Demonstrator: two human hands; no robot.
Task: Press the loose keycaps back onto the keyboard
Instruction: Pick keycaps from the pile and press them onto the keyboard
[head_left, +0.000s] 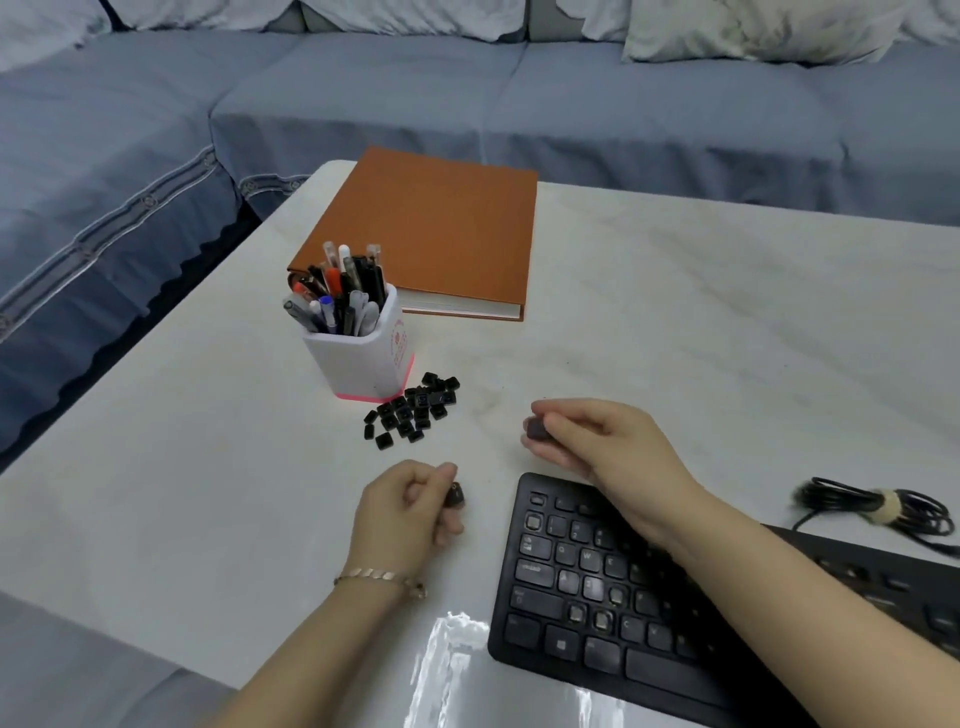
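The blue sofa (467, 104) is running along well beyond the keyboard (597, 597). The white table (675, 312) is carrying everything else. An orange book (436, 228) is lying flat, far beyond the keyboard's left end. The keyboard itself is sitting at the near right, with several sockets in its left block showing bare. A pen pot (363, 353) is standing beyond and left of the keyboard, and a coiled cable (878, 506) is lying just beyond its right part.

The pile of loose keycaps (413, 410) is lying beyond the keyboard's left end, touching the pot's base.

The left hand (402, 512) is resting just left of the keyboard, fingers curled, pinching one keycap (455, 494) at its fingertips. The right hand (597, 441) is hovering just beyond the keyboard's far left corner, pinching a second cap (535, 429); that cap is blurred, so its orientation cannot be told.

Judgement: the caps are looking light, rigid and smooth, so likely to slip or flip. Each is best pinched by two opposite side walls, legend up, then pressed squarely from the top; an angled push is risking the clips beneath.
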